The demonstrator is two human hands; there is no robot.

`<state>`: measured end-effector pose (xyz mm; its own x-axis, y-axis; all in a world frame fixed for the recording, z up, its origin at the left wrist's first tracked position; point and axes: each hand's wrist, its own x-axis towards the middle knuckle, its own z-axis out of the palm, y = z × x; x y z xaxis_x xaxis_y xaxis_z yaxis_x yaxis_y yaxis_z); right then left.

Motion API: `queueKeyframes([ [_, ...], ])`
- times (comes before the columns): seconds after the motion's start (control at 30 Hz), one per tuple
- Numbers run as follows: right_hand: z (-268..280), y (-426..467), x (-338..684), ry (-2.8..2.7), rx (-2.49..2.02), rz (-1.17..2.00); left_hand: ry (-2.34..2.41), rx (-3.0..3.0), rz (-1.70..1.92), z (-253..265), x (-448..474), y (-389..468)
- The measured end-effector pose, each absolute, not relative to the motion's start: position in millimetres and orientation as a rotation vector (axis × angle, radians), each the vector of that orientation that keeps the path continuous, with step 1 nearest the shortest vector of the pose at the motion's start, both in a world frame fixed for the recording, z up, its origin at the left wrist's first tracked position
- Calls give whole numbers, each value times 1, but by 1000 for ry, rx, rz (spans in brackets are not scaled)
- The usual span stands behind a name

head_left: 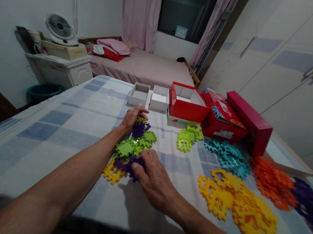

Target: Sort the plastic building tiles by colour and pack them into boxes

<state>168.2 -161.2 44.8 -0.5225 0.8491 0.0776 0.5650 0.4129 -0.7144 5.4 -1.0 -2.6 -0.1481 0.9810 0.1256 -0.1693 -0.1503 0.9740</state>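
A mixed pile of flat, notched plastic building pieces lies in front of me. It holds green pieces, a yellow piece at the near end and a dark purple piece at the far end. My left hand rests against the pile's far left side, fingers stretched out and apart over its edge. At the near right side, my right hand pinches a purple building piece between thumb and fingers. The fingers hide part of that piece.
Sorted heaps lie to the right: lime, teal, yellow, orange and purple. Behind them stand two small white boxes, an open red box and a long red box. A checked cloth covers the table.
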Motion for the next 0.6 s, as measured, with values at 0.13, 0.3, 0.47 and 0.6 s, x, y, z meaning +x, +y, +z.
queueKeyframes([
  [0.13, 34, -157, 149, -2327, -1319, 709, 1104, 1116, 1487, -4, 5, 0],
  [0.3, 27, -152, 154, -2249, -1323, 767, 1111, 1117, 1483, -4, 6, 1],
  [0.47, 35, -149, 181, -2124, -1322, 1016, 1122, 1123, 1495, -2, 7, -1],
  [0.6, 43, -130, 200, -2022, -1314, 1034, 1109, 1137, 1498, -2, 7, -2],
])
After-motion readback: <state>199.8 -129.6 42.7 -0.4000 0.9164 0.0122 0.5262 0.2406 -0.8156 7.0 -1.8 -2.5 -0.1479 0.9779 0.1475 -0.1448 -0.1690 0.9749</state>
